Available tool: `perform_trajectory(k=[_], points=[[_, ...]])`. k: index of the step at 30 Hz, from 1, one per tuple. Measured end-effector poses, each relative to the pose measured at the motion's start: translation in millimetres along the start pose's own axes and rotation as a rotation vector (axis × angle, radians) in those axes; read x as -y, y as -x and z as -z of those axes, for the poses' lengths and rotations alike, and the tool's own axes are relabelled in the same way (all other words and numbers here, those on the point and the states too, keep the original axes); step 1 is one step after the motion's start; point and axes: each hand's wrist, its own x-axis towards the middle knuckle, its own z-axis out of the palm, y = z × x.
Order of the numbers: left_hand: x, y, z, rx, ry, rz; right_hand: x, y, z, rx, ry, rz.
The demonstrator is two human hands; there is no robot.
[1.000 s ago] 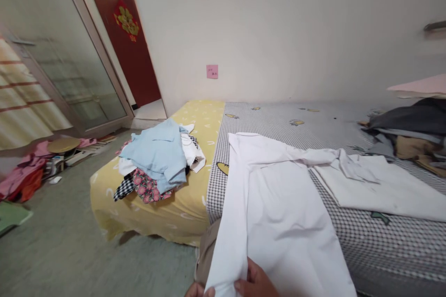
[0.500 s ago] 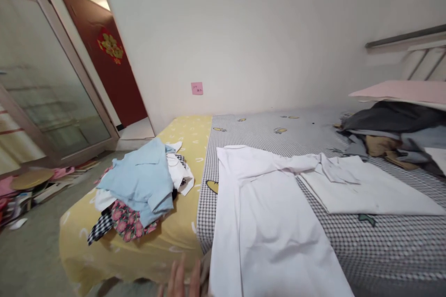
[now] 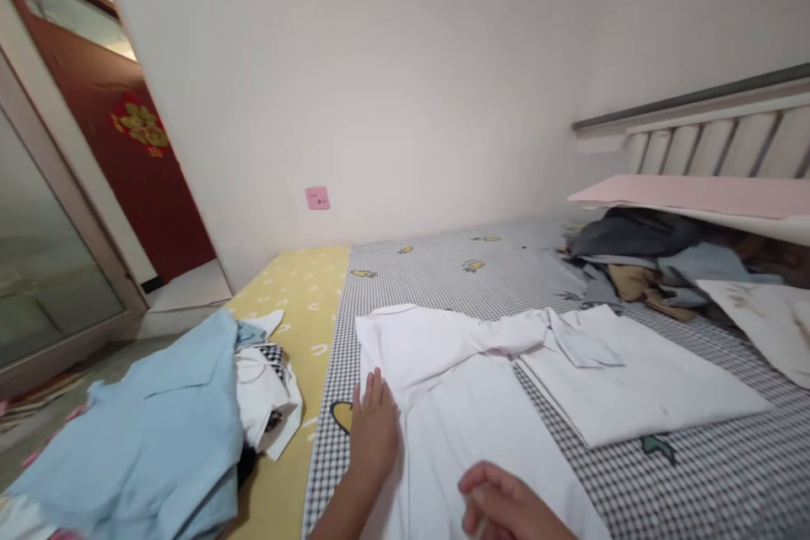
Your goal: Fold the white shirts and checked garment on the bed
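Note:
A white long-sleeved shirt [image 3: 456, 422] lies spread on the bed, its lower end running out of the bottom of the view. One sleeve stretches to the right over a folded white cloth [image 3: 645, 396]. My left hand [image 3: 375, 430] rests flat at the shirt's left edge, below the shoulder, with its fingers stretched out. Over the lower middle of the shirt is my right hand [image 3: 506, 504], its fingers loosely bent and nothing visible in them. Whether it touches the fabric I cannot tell.
Left on the yellow cover [image 3: 304, 304] lies a heap of clothes topped by a light blue shirt [image 3: 164, 422]. At the right, dark and brown clothes [image 3: 639, 249] sit under a pink board [image 3: 696, 192]. Behind them is a white radiator [image 3: 709, 148]. A pink note [image 3: 317, 198] sticks to the wall.
The view has swung right and come closer. My left hand has moved up from the bottom edge onto the shirt's left side. My right hand has come into view.

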Motion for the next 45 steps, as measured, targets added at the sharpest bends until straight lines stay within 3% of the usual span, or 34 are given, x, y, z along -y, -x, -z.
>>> perform_trajectory(k=[3,5,9,12,17,24,28,31,34,37,39,41,45], points=[[1,-28,-19.3,0.071,0.008,0.072,39,-44,9,-0.116,0.130,0.080],[6,-34,-35.7,0.015,0.009,0.081,63,-77,9,-0.191,0.309,0.151],[12,-33,-62.0,-0.142,0.038,0.064,97,-149,6,-0.323,1.112,0.397],[11,-31,-69.9,-0.190,0.045,0.071,109,-197,9,-0.429,1.429,0.384],[9,-31,-73.5,-0.235,0.098,0.114,120,-231,23,-0.534,1.557,0.237],[9,-30,-73.9,-0.266,0.159,0.132,134,-203,46,-0.406,1.633,0.168],[7,-30,-73.9,-0.265,0.189,0.134,136,-187,45,-0.412,1.694,0.118],[6,-31,-74.2,-0.286,0.203,0.140,136,-182,29,-0.442,1.727,0.186],[5,-30,-73.7,-0.304,0.205,0.146,130,-187,-2,-0.419,1.683,0.372],[4,-28,-73.3,-0.290,0.175,0.127,109,-203,-38,-0.181,1.564,0.509],[5,-27,-74.3,-0.273,0.147,0.098,89,-221,-57,0.040,1.481,0.505],[6,-27,-76.8,-0.269,0.124,0.098,72,-243,-69,0.158,1.427,0.455],[10,-29,-84.0,-0.262,0.050,0.097,57,-287,-79,0.072,1.380,0.382]])
